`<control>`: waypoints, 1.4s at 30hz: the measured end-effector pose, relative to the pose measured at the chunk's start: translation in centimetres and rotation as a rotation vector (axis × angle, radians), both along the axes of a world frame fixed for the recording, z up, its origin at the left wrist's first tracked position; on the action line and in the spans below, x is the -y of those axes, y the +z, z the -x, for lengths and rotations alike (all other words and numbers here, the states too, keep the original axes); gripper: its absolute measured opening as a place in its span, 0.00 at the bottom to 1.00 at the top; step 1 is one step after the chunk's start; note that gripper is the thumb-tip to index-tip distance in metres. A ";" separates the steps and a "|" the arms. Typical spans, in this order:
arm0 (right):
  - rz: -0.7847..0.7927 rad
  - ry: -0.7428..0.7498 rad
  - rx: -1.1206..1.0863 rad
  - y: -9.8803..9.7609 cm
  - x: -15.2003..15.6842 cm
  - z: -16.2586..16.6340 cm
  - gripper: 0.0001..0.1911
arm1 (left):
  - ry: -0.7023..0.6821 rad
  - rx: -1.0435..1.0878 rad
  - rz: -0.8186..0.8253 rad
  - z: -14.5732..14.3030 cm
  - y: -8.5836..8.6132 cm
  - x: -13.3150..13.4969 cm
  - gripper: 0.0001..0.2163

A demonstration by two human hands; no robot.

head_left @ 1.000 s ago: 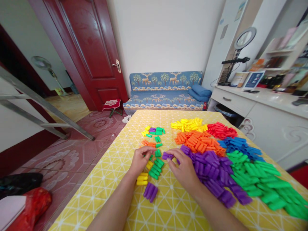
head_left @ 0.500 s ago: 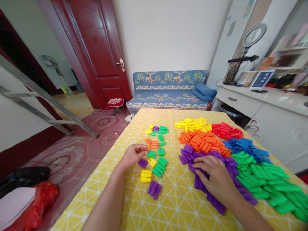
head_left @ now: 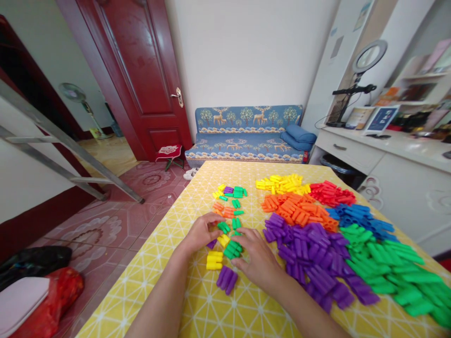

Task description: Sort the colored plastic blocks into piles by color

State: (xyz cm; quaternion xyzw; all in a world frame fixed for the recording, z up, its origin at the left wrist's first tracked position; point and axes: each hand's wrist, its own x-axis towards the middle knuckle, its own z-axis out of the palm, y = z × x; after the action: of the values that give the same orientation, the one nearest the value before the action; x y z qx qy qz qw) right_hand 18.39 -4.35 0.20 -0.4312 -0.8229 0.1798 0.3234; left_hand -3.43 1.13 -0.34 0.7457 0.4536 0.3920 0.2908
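Two grips, my left grip [head_left: 202, 233] and my right grip [head_left: 256, 256], one bench [head_left: 225, 321] beneath! Off right of my right grip, six heaps: one yellow heap [head_left: 282, 184], one red heap [head_left: 332, 193], one orange heap [head_left: 298, 209], one blue heap [head_left: 365, 219], one purple heap [head_left: 313, 251], one green heap [head_left: 387, 263]!

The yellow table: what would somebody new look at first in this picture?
Probably the big purple pile on the table's right side, in front of the orange pile and left of the green pile. Next, maybe the left hand and right hand, among small colourful groups further left. Behind, the blue deer-patterned sofa also stands out.
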 end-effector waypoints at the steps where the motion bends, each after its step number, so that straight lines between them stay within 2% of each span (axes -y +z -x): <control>1: 0.003 -0.020 0.011 -0.5 -0.5 0.7 0.25 | 0.009 0.000 -0.003 -0.1 -0.1 0.0 0.15; 3: 0.006 -0.073 0.004 -1.7 -1.4 1.9 0.28 | 0.020 -0.004 -0.007 -0.4 -0.4 -0.1 0.15; 6: -0.001 -0.169 -0.091 -3.1 -2.5 2.7 0.29 | 0.032 -0.034 -0.025 -0.7 -0.8 -0.2 0.15; 10: -0.001 -0.192 -0.218 -3.9 -3.0 2.5 0.30 | 0.055 -0.061 -0.068 -1.2 -0.9 -0.2 0.16; 15: 0.025 -0.221 -0.293 -3.3 -3.0 2.0 0.26 | 0.037 0.046 -0.020 -1.9 -0.8 0.0 0.14; 24: 0.010 -0.258 -0.287 -3.1 -3.3 1.7 0.20 | 0.064 0.229 0.044 -2.4 -2.0 -0.5 0.11; 29: -0.011 -0.281 -0.248 -3.2 -3.3 1.7 0.19 | -0.028 0.122 0.037 -2.8 -1.1 -0.1 0.13; 34: -0.038 -0.287 -0.110 -3.1 -3.1 1.7 0.22 | -0.054 -0.064 -0.076 -3.4 -0.5 0.3 0.15; 42: -0.021 -0.303 -0.189 -2.9 -3.3 1.4 0.17 | -0.038 -0.053 -0.102 -3.5 -0.7 0.3 0.18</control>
State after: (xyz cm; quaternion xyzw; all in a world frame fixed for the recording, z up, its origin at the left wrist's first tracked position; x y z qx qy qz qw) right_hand 17.01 -1.08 -2.67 -0.5281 -0.7161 0.1600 0.4274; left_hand 0.10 0.81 -1.03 0.7781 0.4264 0.3891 0.2479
